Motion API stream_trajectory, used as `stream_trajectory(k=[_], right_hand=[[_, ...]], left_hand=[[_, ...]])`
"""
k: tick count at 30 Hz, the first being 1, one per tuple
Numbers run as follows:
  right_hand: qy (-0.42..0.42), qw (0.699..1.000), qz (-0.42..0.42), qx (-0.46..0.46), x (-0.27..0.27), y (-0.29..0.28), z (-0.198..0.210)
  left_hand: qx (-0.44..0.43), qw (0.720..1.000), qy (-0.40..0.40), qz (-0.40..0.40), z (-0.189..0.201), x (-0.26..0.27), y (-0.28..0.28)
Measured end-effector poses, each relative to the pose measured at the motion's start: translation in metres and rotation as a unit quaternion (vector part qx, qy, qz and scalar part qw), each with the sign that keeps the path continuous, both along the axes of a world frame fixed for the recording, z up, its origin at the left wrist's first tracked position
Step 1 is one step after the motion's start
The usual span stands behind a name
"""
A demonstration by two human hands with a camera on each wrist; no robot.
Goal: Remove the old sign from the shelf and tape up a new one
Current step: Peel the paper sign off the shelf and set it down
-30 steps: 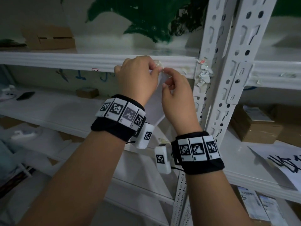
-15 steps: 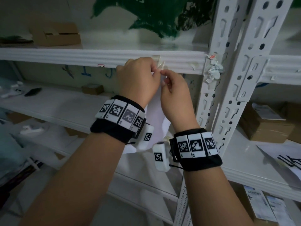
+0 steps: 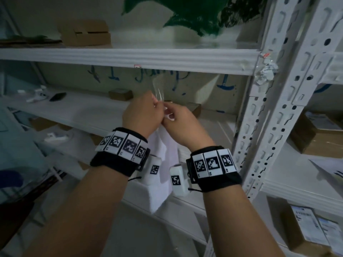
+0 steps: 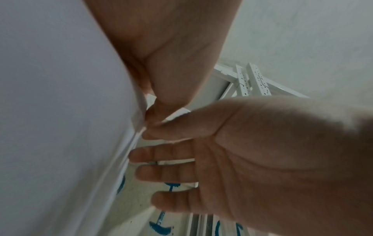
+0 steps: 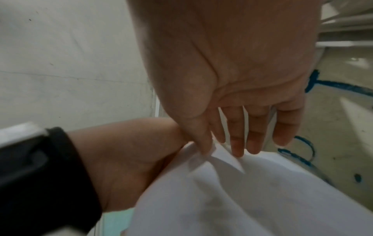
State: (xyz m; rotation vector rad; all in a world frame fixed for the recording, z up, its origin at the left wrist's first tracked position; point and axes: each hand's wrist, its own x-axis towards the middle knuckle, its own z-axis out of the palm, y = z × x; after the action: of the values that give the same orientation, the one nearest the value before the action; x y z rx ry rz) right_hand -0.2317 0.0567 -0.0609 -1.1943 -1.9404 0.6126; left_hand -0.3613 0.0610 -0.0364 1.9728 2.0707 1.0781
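The old sign (image 3: 163, 145), a white paper sheet, is off the shelf beam (image 3: 130, 57) and hangs between my wrists. My left hand (image 3: 143, 112) pinches its top edge, and my right hand (image 3: 178, 119) pinches the same edge just beside it. A strip of clear tape (image 3: 158, 91) sticks up above my fingers. In the left wrist view my left hand (image 4: 155, 110) and right hand (image 4: 262, 159) meet at the sheet (image 4: 60, 111). In the right wrist view my right hand (image 5: 206, 148) holds a crumpled corner of the sheet (image 5: 222, 199) between thumb and forefinger.
A perforated white upright (image 3: 278, 89) stands to the right, with a wad of tape scraps (image 3: 267, 71) stuck on it. Cardboard boxes (image 3: 315, 138) and a white sheet (image 3: 328, 169) lie on the right shelf. A small box (image 3: 120, 94) and a phone (image 3: 57, 96) sit behind my hands.
Both hands have come down from the shelf beam with the white sheet. The sheet's top edge has left the beam, which now shows bare.
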Motion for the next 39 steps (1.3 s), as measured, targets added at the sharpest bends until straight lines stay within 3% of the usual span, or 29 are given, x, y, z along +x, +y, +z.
stream_trajectory(k=[4, 10, 17, 22, 27, 30, 32, 34, 39], right_hand=[[-0.035, 0.997, 0.032, -0.062, -0.014, -0.013, -0.009], [-0.008, 0.988, 0.107, -0.112, -0.001, -0.035, -0.006], [-0.030, 0.998, -0.045, -0.036, 0.009, -0.059, 0.000], [0.012, 0.988, -0.148, -0.032, 0.020, -0.070, -0.001], [0.018, 0.977, -0.210, -0.019, 0.022, -0.080, 0.000], [-0.003, 0.967, -0.254, 0.004, 0.022, -0.082, -0.002], [-0.043, 0.960, -0.275, 0.029, 0.019, -0.085, -0.003], [-0.058, 0.953, -0.291, 0.062, 0.016, -0.093, -0.001], [-0.027, 0.920, -0.378, 0.099, 0.024, -0.109, -0.001]], left_hand=[[-0.022, 0.992, -0.124, 0.003, 0.004, -0.009, -0.004], [0.011, 0.975, -0.223, 0.021, 0.001, -0.008, -0.011], [0.035, 0.930, -0.365, -0.035, -0.004, -0.003, -0.023], [0.010, 0.915, -0.371, -0.161, -0.005, 0.006, -0.043], [-0.012, 0.954, -0.235, -0.188, -0.007, -0.001, -0.055], [-0.022, 0.984, -0.088, -0.151, -0.015, -0.011, -0.058], [0.002, 0.991, -0.033, -0.128, -0.021, -0.014, -0.058], [0.015, 0.990, -0.033, -0.139, -0.025, -0.015, -0.058], [0.018, 0.978, -0.151, -0.143, -0.029, -0.027, -0.061]])
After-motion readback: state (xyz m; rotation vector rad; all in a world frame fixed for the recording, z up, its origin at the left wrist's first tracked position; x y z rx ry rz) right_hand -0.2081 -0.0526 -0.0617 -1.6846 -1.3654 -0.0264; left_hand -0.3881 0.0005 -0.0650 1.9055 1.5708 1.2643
